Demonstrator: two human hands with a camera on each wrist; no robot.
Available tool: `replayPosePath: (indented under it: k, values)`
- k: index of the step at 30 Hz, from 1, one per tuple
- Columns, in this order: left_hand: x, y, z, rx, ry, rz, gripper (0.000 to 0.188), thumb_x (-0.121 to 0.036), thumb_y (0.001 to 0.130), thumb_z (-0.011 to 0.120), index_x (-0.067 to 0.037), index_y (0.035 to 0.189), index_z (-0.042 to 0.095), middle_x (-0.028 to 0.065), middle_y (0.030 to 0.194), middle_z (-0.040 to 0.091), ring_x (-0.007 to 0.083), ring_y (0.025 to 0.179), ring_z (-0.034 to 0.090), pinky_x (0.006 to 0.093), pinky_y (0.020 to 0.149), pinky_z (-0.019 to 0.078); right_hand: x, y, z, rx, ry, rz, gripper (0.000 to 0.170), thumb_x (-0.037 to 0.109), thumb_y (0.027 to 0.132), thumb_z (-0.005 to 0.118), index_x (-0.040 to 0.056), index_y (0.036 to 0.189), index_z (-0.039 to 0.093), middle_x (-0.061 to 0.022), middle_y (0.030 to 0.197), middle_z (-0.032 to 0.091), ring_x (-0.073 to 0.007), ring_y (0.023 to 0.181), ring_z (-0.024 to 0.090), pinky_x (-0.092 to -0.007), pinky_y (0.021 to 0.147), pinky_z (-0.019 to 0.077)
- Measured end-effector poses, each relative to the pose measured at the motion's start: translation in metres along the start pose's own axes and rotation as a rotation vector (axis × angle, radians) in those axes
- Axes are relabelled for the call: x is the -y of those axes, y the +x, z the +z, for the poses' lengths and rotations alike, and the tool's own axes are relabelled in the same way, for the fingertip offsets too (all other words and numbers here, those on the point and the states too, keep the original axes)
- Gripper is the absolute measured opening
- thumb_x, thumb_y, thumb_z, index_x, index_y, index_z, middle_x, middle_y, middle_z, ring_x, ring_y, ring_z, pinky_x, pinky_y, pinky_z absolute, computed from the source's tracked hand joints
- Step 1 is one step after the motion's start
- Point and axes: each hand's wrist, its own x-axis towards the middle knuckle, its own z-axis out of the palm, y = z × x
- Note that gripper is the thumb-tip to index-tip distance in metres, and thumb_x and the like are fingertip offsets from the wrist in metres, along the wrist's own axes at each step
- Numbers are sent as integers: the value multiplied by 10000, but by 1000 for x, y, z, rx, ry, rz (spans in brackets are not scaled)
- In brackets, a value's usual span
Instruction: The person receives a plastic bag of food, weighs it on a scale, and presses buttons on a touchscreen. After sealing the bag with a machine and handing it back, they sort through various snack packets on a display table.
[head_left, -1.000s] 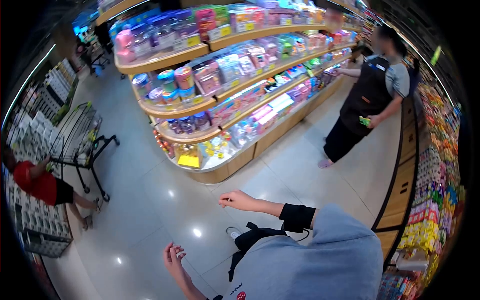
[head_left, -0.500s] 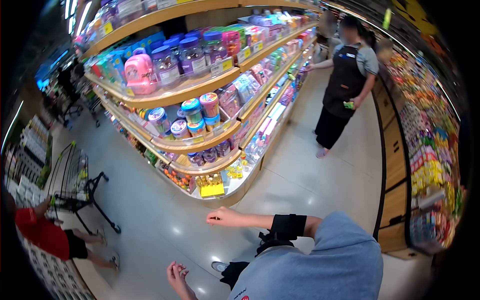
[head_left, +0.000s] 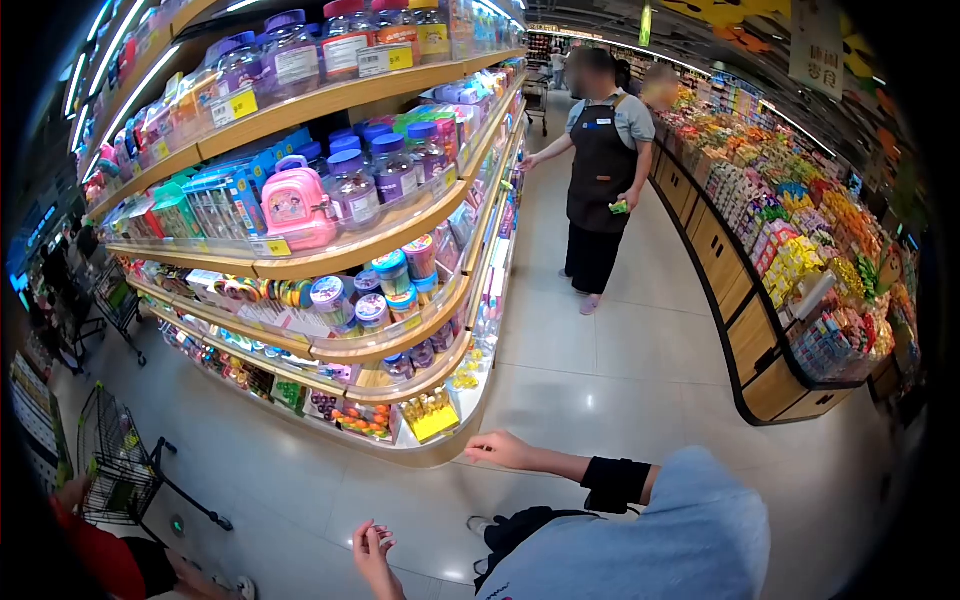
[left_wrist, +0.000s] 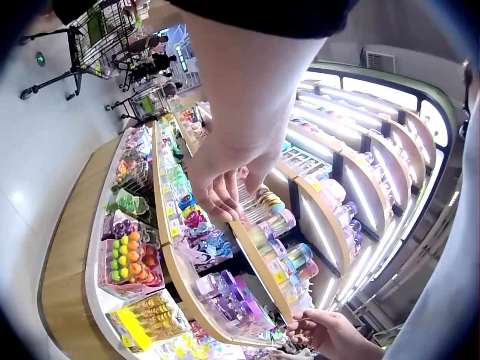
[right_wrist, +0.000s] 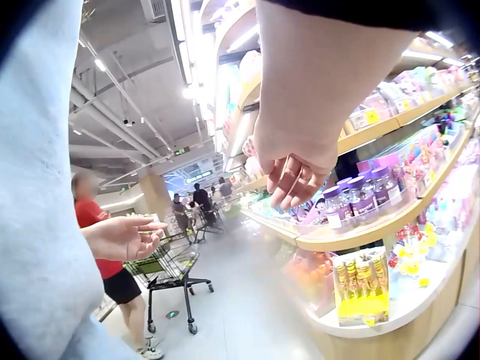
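Observation:
My right hand [head_left: 503, 450] is held out in front of my body, fingers loosely curled and holding nothing. Lower and to the left in the head view, my left hand [head_left: 374, 556] hangs with relaxed, slightly bent fingers, also holding nothing. Past both hands stands the rounded corner of a display shelf [head_left: 380, 335] with wooden edges. It carries a pink backpack-shaped case [head_left: 298, 208], several purple-lidded jars [head_left: 352, 188] and round tubs [head_left: 372, 312]. On its bottom level sits a yellow-fronted box [head_left: 432, 422]. In the left wrist view the left hand [left_wrist: 232, 176] overlaps the shelves.
A person in a dark apron [head_left: 602, 165] stands in the aisle with a small green item in one hand. Wooden bins [head_left: 755, 340] heaped with packets line the right side. At the left are a shopping cart [head_left: 115, 460] and a person in red [head_left: 105, 560].
My view has swung left and come closer to the shelf corner, showing more upper shelves. The cart and the person in red have slid toward the lower left. Both hands stay relaxed.

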Motion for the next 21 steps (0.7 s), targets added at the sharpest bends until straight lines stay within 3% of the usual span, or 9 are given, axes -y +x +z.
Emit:
replayPosePath:
  k: [1, 4, 7, 10, 13, 19, 21]
  values:
    - [-13, 3, 6, 3, -58, 29, 223, -184, 933, 496, -40, 1099, 535, 53, 870, 575, 126, 781, 554, 271, 669, 464, -3, 6, 7, -5, 2, 5, 242, 242, 906, 517, 22, 897, 615, -76, 748, 653, -187, 691, 623, -302, 665, 474]
    - [-14, 28, -22, -24, -68, -32, 293, -171, 917, 520, -34, 1175, 496, 83, 1018, 563, 164, 892, 562, 300, 728, 477, -10, 43, 37, 25, 23, -17, 239, 235, 902, 524, 16, 873, 616, -63, 732, 652, -155, 670, 615, -286, 653, 474]
    - [-26, 47, -54, -181, -84, 97, 461, -183, 882, 579, -64, 1297, 416, 108, 1224, 478, 219, 1049, 522, 303, 785, 481, -16, 102, 86, 103, 119, -38, 232, 229, 904, 528, 15, 864, 611, -49, 737, 649, -124, 672, 609, -271, 655, 473]
    - [-56, 64, -94, -323, -62, 111, 601, -182, 880, 582, -97, 1395, 284, 101, 1370, 347, 249, 1185, 455, 358, 868, 452, 6, 176, 136, 215, 176, -25, 219, 208, 903, 539, -1, 892, 603, -50, 770, 649, -109, 740, 625, -260, 672, 482]
    - [-75, 92, -144, -464, -66, 95, 643, -189, 864, 607, -119, 1407, 270, 121, 1380, 339, 261, 1189, 461, 352, 876, 451, 34, 260, 181, 303, 232, -61, 222, 190, 908, 532, -20, 943, 597, -81, 806, 655, -134, 802, 642, -263, 707, 494]
    - [-142, 162, -205, -575, -37, 129, 640, -102, 810, 626, -85, 1375, 326, 112, 1220, 444, 158, 954, 529, 287, 823, 438, 101, 366, 239, 434, 270, -73, 211, 167, 914, 515, -17, 959, 610, -77, 835, 660, -141, 832, 633, -267, 753, 481]
    - [-145, 188, -230, -599, -32, 171, 626, -63, 789, 631, -76, 1353, 359, 87, 1137, 463, 121, 870, 490, 263, 808, 430, 123, 395, 252, 463, 214, -51, 231, 181, 921, 504, -17, 960, 618, -74, 846, 668, -143, 842, 635, -262, 767, 476]
